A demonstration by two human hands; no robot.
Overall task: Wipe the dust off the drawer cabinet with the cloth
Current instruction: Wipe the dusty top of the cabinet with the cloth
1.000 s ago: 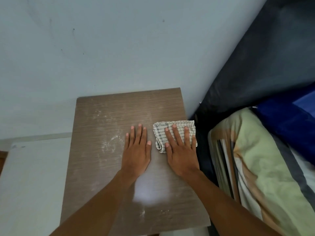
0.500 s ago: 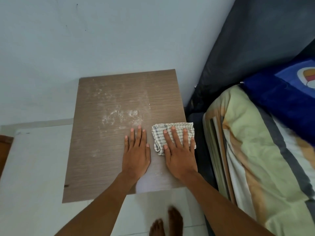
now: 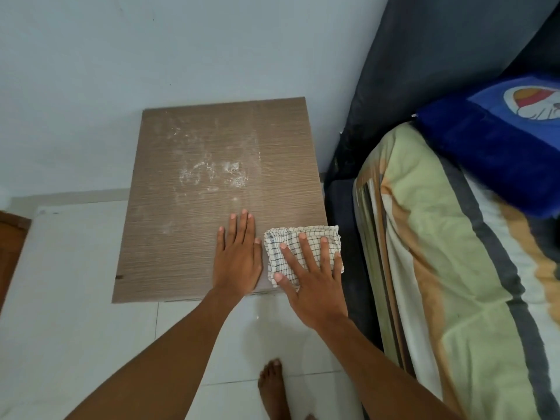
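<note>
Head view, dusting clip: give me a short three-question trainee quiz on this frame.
1. True or false: the left hand lies on the checked cloth.
2. Where does the white dust lie? A) middle and far part of the cabinet top B) under the right hand
3. Fill in: the cloth sits at the cabinet's near-____ corner.

Key: 1 false; 2 A; 3 right.

I see a cloth [image 3: 303, 247] in off-white with a thin dark grid check, on a drawer cabinet [image 3: 194, 237] of grey-brown woodgrain smeared with whitish dust [image 3: 212, 174]. Beside it are a pale blue wall [image 3: 151, 56], white floor tiles [image 3: 75, 298], a royal-blue pillow [image 3: 491, 147] and bedding [image 3: 439, 268] striped green, tan and grey.
</note>
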